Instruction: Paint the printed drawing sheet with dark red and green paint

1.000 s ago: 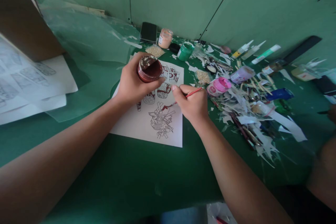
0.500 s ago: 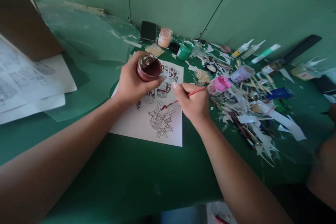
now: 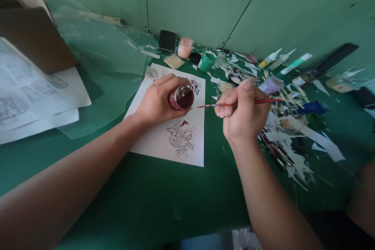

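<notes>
My left hand (image 3: 161,97) is wrapped around a jar of dark red paint (image 3: 181,97), tipped so its mouth faces me. Between the fingers of my right hand (image 3: 244,113) lies a thin red paintbrush (image 3: 265,101), held nearly level. Its bristle tip points left, just right of the jar and apart from it. Beneath the jar is a white sheet (image 3: 146,136) with printed line drawings; the left hand hides part of them. On the lower drawing (image 3: 180,138) a small patch is painted dark red.
Paper scraps, tools and a lilac jar (image 3: 271,85) crowd the right side. A green paint jar (image 3: 206,61), a peach jar (image 3: 185,48) and a bag of beads (image 3: 174,61) stand behind. Printed sheets (image 3: 67,93) and a cardboard box (image 3: 38,39) are left. Part of another person shows at right.
My right hand has lifted the brush off the drawing, moved right and turned it level. My left hand has brought the jar right and down, closer to the brush.
</notes>
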`<action>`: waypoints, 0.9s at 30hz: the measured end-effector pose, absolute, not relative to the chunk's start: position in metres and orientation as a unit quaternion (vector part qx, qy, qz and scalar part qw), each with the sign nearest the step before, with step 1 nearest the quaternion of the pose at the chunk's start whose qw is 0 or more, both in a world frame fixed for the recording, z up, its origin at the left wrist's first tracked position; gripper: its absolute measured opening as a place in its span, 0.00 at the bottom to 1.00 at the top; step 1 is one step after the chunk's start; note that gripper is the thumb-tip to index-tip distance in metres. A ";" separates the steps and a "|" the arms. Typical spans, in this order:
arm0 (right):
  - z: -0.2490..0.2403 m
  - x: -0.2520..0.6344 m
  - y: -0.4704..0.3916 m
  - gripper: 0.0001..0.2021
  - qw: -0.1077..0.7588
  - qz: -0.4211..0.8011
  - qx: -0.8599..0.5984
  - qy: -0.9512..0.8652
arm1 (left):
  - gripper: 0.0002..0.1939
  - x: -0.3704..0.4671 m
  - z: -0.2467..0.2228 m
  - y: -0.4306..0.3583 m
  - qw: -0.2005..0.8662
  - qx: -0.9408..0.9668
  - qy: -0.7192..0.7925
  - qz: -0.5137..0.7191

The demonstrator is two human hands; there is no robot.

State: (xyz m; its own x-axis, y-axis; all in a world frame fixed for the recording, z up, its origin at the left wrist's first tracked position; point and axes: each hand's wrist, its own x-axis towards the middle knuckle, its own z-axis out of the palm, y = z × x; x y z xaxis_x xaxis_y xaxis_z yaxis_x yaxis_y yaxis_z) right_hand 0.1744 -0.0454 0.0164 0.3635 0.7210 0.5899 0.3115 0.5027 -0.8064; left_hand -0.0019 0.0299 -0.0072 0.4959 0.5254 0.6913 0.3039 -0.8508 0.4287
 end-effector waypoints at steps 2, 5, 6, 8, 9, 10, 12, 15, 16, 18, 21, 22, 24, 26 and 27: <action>0.017 0.171 -0.049 0.23 0.661 0.151 -0.470 -0.565 | 0.21 -0.001 -0.005 0.027 0.117 0.868 0.231 0.423; 0.016 0.166 -0.052 0.20 0.629 0.161 -0.471 -0.597 | 0.21 -0.001 -0.004 0.026 0.117 0.875 0.229 0.411; 0.016 0.165 -0.053 0.19 0.625 0.163 -0.470 -0.601 | 0.21 -0.001 -0.004 0.026 0.116 0.874 0.230 0.411; 0.015 0.165 -0.052 0.19 0.637 0.159 -0.468 -0.592 | 0.21 -0.001 -0.004 0.026 0.114 0.874 0.231 0.413; 0.015 0.166 -0.051 0.20 0.651 0.155 -0.467 -0.578 | 0.21 -0.001 -0.005 0.027 0.115 0.871 0.232 0.417; 0.015 0.167 -0.049 0.21 0.667 0.150 -0.466 -0.562 | 0.21 -0.002 -0.005 0.027 0.118 0.867 0.234 0.424; 0.013 0.171 -0.046 0.24 0.684 0.153 -0.470 -0.536 | 0.21 -0.003 -0.006 0.029 0.134 0.850 0.248 0.445; 0.006 0.174 -0.041 0.27 0.640 0.185 -0.509 -0.545 | 0.24 -0.005 -0.009 0.034 0.150 0.816 0.280 0.484; 0.003 0.174 -0.040 0.27 0.617 0.193 -0.524 -0.554 | 0.24 -0.005 -0.010 0.036 0.152 0.806 0.291 0.493; -0.003 0.172 -0.038 0.27 0.588 0.197 -0.540 -0.569 | 0.25 -0.006 -0.011 0.039 0.155 0.792 0.310 0.503; -0.008 0.168 -0.039 0.26 0.561 0.196 -0.547 -0.590 | 0.24 -0.007 -0.013 0.041 0.157 0.787 0.326 0.500; -0.009 0.167 -0.039 0.26 0.551 0.197 -0.551 -0.595 | 0.23 -0.007 -0.013 0.041 0.158 0.788 0.328 0.498; -0.009 0.165 -0.039 0.25 0.536 0.200 -0.559 -0.601 | 0.23 -0.006 -0.013 0.041 0.160 0.788 0.326 0.498; -0.009 0.164 -0.040 0.24 0.528 0.204 -0.563 -0.603 | 0.24 -0.006 -0.014 0.040 0.159 0.789 0.322 0.499; -0.009 0.164 -0.039 0.24 0.525 0.207 -0.564 -0.604 | 0.24 -0.006 -0.014 0.040 0.156 0.790 0.319 0.501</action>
State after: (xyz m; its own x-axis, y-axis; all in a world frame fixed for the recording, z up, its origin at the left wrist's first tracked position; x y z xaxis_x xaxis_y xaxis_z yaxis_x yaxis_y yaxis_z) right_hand 0.1636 -0.0394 -0.0090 0.1857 0.8973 0.4004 0.4636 0.2793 -0.8409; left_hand -0.0057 0.0402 -0.0140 0.2955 0.6597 0.6910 0.3474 -0.7480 0.5656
